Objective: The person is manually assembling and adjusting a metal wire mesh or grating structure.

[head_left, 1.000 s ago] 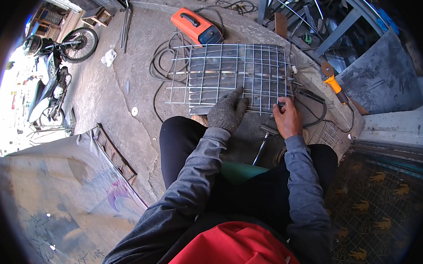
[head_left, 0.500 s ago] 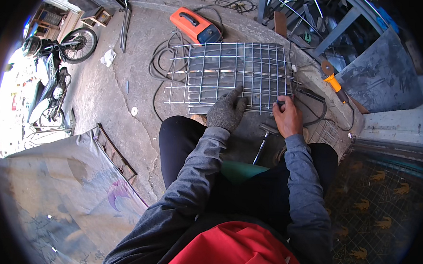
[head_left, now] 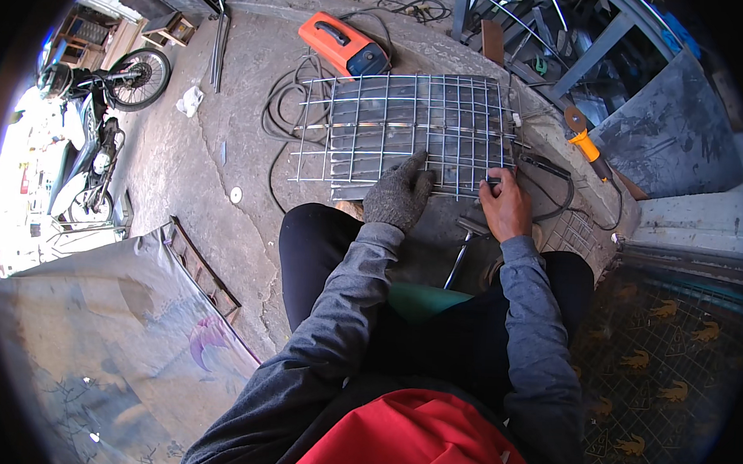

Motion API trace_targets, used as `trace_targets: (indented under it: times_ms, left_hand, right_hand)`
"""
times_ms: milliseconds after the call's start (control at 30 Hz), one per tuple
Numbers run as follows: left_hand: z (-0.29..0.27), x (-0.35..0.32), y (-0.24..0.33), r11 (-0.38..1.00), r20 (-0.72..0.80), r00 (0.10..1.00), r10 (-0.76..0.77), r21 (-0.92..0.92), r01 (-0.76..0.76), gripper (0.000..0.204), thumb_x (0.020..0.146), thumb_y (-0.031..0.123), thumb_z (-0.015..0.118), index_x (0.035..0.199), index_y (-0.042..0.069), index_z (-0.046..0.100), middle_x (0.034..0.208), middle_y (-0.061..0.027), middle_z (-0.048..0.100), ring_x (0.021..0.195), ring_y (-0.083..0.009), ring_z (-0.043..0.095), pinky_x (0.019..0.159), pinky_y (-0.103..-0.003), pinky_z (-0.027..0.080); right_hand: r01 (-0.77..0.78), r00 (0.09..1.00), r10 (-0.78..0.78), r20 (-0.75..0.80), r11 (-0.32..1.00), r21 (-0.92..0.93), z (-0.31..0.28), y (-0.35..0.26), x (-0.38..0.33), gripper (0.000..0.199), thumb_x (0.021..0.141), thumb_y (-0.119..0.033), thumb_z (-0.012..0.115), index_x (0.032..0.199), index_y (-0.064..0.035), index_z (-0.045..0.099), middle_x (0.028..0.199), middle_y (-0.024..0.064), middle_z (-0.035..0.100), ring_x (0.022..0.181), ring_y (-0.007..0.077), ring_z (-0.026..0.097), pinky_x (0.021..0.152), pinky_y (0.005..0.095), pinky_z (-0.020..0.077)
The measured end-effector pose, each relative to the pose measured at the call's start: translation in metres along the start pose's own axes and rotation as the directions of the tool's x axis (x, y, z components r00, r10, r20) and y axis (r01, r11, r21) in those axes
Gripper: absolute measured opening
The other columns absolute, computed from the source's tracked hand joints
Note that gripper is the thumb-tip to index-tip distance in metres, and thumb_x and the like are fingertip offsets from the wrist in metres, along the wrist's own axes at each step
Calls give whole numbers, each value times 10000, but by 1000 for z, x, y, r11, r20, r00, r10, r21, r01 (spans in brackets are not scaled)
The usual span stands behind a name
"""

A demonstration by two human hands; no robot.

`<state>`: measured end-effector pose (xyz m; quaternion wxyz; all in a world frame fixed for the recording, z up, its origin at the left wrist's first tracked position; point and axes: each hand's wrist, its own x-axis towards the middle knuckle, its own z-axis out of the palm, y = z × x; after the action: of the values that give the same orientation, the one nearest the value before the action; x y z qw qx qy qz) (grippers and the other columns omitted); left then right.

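Resting on the near edge of the wire mesh, the person's left hand wears a grey knit glove, index finger stretched forward and thumb apart; from where I stand I can't tell if the tucked fingers clasp a wire. Just to its right, the bare right hand has thumb and index finger pinched around a small dark piece at the mesh's near right corner; what kind of piece it is, I can't make out. The mesh lies flat ahead of both hands on a low, dark slatted counter, its wire ends poking past the left edge.

Just below the right hand, a hammer leans with its shiny handle toward the person. Ahead and right of that hand, an angle grinder with a yellow body lies near a grey metal sheet. Ahead of the left hand, past the counter, sits an orange welding machine, with loops of cable beside it. Well off to the left hand's left stands a motorcycle.
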<state>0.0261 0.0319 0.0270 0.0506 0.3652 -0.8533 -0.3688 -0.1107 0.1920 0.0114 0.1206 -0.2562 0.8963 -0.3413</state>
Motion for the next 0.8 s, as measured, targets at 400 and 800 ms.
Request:
trace_targets:
  times_ms: [400,800]
  left_hand:
    - [1,-1,-1,999,-40,998,45,27,-44,514,937,487,550,1371,212,539,1168,-195,658,1040,-357,651,905,-453,506]
    - [1,-1,0,998,-37,998,48,45,-46,498,939,470,556,1373,226,534,1169,-197,653,1029,-361,652,898,-453,508]
  right_hand:
    - [-9,1000,9,5,1000,1,-1,0,0,265,854,-225,684,1073,-99,605,793,127,666,750,345,664,679,454,504]
    - [-6,1000,6,0,1000,-5,-1,0,0,260,855,-226,678,1073,-104,607,806,125,662,772,342,663,696,452,508]
